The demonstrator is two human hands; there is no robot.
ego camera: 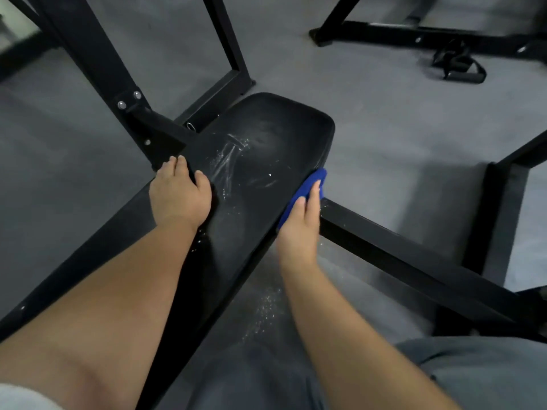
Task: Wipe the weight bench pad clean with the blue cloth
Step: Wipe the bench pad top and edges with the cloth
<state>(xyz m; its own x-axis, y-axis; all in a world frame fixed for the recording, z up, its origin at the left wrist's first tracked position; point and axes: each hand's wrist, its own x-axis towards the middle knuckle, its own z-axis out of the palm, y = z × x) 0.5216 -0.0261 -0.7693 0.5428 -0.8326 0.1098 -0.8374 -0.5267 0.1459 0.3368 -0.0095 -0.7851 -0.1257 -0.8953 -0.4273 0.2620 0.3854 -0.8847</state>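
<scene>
Bench pad [260, 184], black and long, runs diagonally from the lower left up to its rounded far end near the middle of the view, and it carries white streaks and specks across its top. Your left hand [179, 193] lies palm down on the pad's left edge, fingers curled over that edge and thumb resting on top, so it grips the pad itself with a bare forearm stretched out behind it. Your right hand [302, 223] is at the pad's right edge, turned on its side with the fingers held straight and close together, pressing the blue cloth [307, 187] flat against the side of the pad; the cloth shows above and beside your fingertips, bunched into a narrow strip. White specks [266, 309] also lie scattered on the grey floor [399, 119] below your right forearm. A black steel frame bar [414, 255] runs out to the right just under your right hand, and black uprights [97, 63] stand close behind your left hand. Well apart, at the upper right, a black strap handle [457, 65] lies on the floor beside another frame base.
</scene>
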